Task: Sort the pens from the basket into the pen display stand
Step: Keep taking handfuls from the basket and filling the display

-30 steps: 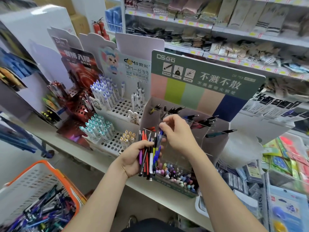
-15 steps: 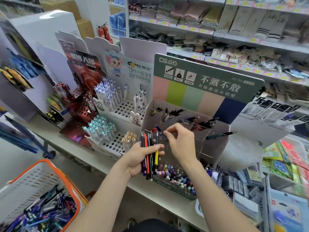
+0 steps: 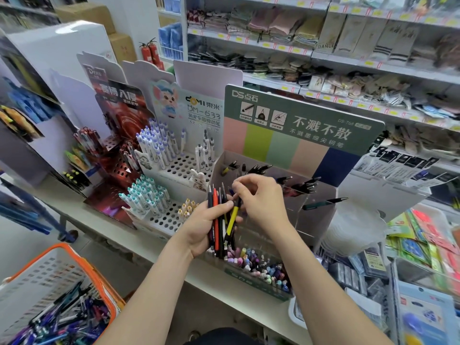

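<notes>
My left hand [image 3: 202, 226] grips a bunch of pens [image 3: 220, 221], upright, with black, red and yellow barrels. My right hand [image 3: 261, 197] is just right of the bunch and pinches the top of one pen in it with thumb and forefinger. Both hands hover in front of the green-headed pen display stand [image 3: 302, 125], whose clear compartments hold a few dark pens [image 3: 307, 186]. The orange-rimmed white basket [image 3: 62, 270] at the lower left holds several loose pens [image 3: 64, 322].
A white perforated stand [image 3: 179, 168] with white and teal pens stands left of the green one, and a red stand [image 3: 119, 155] further left. A clear tray of pastel pen caps [image 3: 258, 267] sits below my hands. Packaged goods [image 3: 423, 245] fill the right; shelves run behind.
My right hand came back from the stand's compartment to the bunch and now pinches a pen at its top. The blue pens seen earlier in the bunch are no longer there.
</notes>
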### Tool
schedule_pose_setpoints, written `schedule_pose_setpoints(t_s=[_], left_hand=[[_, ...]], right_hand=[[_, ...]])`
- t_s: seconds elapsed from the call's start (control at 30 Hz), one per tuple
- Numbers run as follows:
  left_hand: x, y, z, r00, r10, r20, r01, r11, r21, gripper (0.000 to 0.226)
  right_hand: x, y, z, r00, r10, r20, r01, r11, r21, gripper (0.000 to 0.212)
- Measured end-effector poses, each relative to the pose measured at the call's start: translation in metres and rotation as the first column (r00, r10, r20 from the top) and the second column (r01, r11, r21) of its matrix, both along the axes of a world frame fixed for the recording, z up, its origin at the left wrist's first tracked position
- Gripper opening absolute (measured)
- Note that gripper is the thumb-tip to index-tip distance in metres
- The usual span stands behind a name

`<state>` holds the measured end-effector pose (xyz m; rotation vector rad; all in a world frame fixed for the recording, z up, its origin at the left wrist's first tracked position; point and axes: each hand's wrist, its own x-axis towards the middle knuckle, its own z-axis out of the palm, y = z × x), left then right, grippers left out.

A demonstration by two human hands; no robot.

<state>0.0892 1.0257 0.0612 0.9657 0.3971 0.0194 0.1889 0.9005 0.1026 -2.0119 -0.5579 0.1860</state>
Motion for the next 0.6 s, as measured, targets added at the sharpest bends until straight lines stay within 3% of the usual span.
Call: schedule_pose_setpoints(t_s=[0.13,0.23,0.3,0.37,0.47,0.6], left_hand=[[0.006,0.004,0.001,0.996,0.085,-0.03,-0.089,0.987,-0.131,0.021],[0.008,0.007,0.0,0.994,0.095,-0.053,-0.105,0.968,-0.228,0.015],[0.008,0.009,0.0,0.993,0.095,-0.068,-0.109,0.965,-0.237,0.017],[0.008,0.01,0.0,0.993,0.096,-0.072,-0.11,0.967,-0.23,0.02],[0.009,0.013,0.001,0.993,0.099,-0.068,-0.111,0.971,-0.211,0.021],[0.009,0.014,0.005,0.994,0.093,-0.061,-0.103,0.975,-0.196,0.016]], right_hand=[[0.013,0.007,0.029,0.973,-0.156,0.171,0.113,0.965,0.236,0.009],[0.025,0.012,0.047,0.872,-0.337,0.354,0.155,0.878,0.453,0.017],[0.035,0.018,0.049,0.802,-0.389,0.453,0.144,0.862,0.485,0.017],[0.046,0.026,0.042,0.795,-0.328,0.51,0.104,0.903,0.418,0.013],[0.063,0.037,0.018,0.844,-0.15,0.514,0.067,0.982,0.176,0.009],[0.071,0.043,-0.004,0.84,0.021,0.542,0.097,0.978,-0.187,0.021]])
